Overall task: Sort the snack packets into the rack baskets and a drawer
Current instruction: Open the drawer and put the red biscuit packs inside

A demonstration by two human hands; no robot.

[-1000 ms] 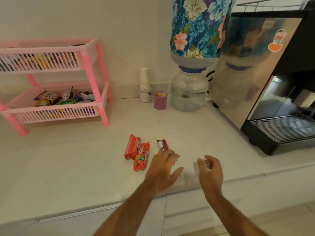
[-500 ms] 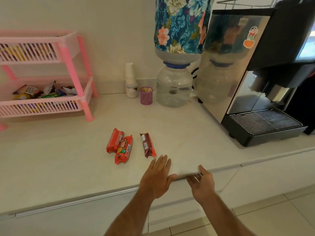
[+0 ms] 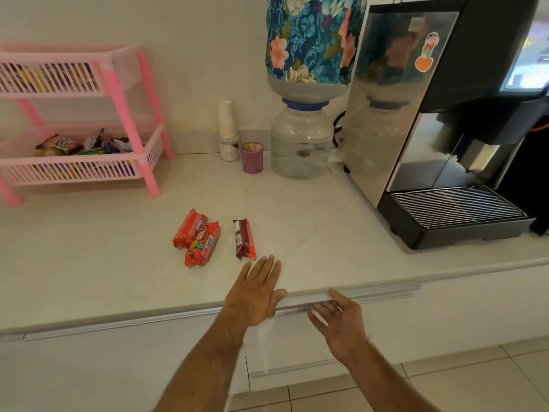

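Progress check from my end: rack (image 3: 130,93), upper left of frame, already has packets in both baskets; lower basket (image 3: 148,150) shows a loose pile, upper basket (image 3: 59,81) contents only visible through the slats, can't tell how many

Still unsorted: three packets on the tabletop (image 3: 89,263), centre of frame
- red packet (image 3: 189,229)
- orange packet (image 3: 203,243) touching the red one, overlapping its lower right side
- brown packet (image 3: 244,239) just right of those two, apart from them

Left hand (image 3: 255,292) lies flat, fingers straight and together, palm down at the tabletop front edge, fingertips just short of the brown packet, not touching it. Holding nothing

Right hand (image 3: 341,321) is lower centre, palm up, fingers loosely spread and reaching under the drawer handle (image 3: 371,294) strip below the tabletop edge. Fingers look relaxed, not curled round anything. Whether they touch the strip I can't tell

Drawer (image 3: 326,352) looks closed or barely cracked; no interior visible

My read: rack part looks largely done, drawer part pending. Remaining is open drawer, move the three packets, though which of them go to the drawer versus the rack I can't judge from here
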